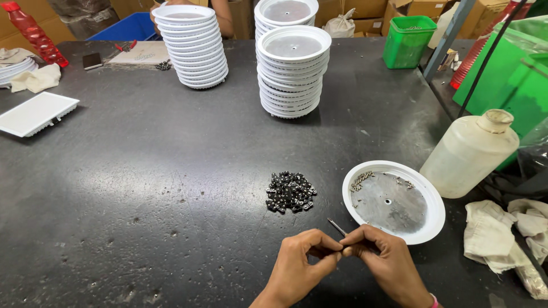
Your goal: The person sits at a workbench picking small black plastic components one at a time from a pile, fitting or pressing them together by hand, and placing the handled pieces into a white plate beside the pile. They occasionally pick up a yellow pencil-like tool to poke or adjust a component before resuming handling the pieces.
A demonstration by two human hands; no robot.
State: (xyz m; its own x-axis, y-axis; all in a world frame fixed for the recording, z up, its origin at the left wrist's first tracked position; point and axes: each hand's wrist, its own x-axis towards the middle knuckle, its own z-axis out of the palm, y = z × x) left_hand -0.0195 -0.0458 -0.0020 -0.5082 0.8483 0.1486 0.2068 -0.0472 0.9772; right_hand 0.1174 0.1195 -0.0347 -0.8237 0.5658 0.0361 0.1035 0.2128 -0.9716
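While both hands meet at the near edge of the dark, scuffed worktable (142, 188), the left hand (299, 265) and the right hand (382, 259) press fingertips together, pinching a thin metal tool (337, 227) whose tip pokes up between them; what else they grip is too small to tell. Just beyond the right hand lies a shallow round white dish (394, 201) with a flat grey metal centre, holding small screws (361, 180) scattered along its far rim. Left of the dish sits a loose heap of tiny black clips (290, 191). Right of the dish stands a cloudy white plastic jug (469, 153), capped, with crumpled pale rags (502, 234) below it. Far behind the dish rise two stacks of ribbed white round housings (292, 71) (193, 45), and a green plastic bin (408, 40) stands beyond, its contents unclear. Well left of the dish rests a flat square white panel (35, 113).
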